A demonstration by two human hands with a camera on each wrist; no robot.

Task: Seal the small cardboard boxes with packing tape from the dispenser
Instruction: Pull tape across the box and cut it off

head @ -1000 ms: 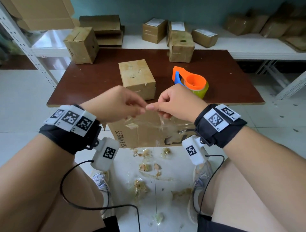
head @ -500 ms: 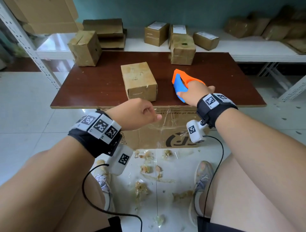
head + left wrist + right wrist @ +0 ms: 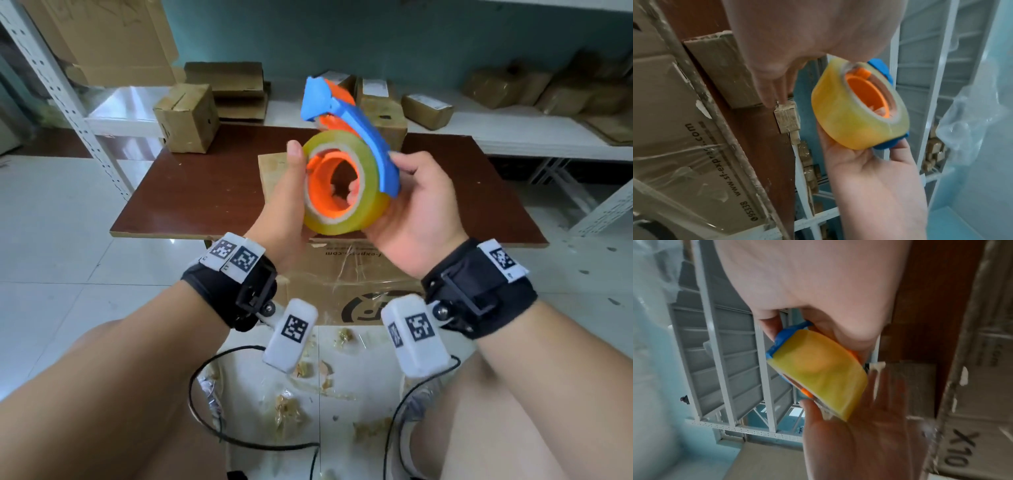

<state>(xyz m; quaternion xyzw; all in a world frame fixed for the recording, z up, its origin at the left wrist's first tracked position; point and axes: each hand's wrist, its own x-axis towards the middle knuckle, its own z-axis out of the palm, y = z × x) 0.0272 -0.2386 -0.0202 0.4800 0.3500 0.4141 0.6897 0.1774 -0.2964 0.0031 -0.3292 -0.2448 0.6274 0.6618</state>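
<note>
Dispenser (image 3: 346,161) with its yellowish tape roll is held above the surface (image 3: 212,192): right hand (image 3: 416,214) grips it, left hand (image 3: 286,202) cups the roll.

both hands (image 3: 416,205) w/ tape dispenser (image 3: 346,164), box (image 3: 274,178) behind

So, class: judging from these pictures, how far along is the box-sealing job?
Done: nothing I can confirm; whether any small box is sealed is too blurred to judge. In hand: both hands hold the tape dispenser above the table, left hand, right hand. Left: the box behind the roll still awaits tape, seemingly others too.
</note>
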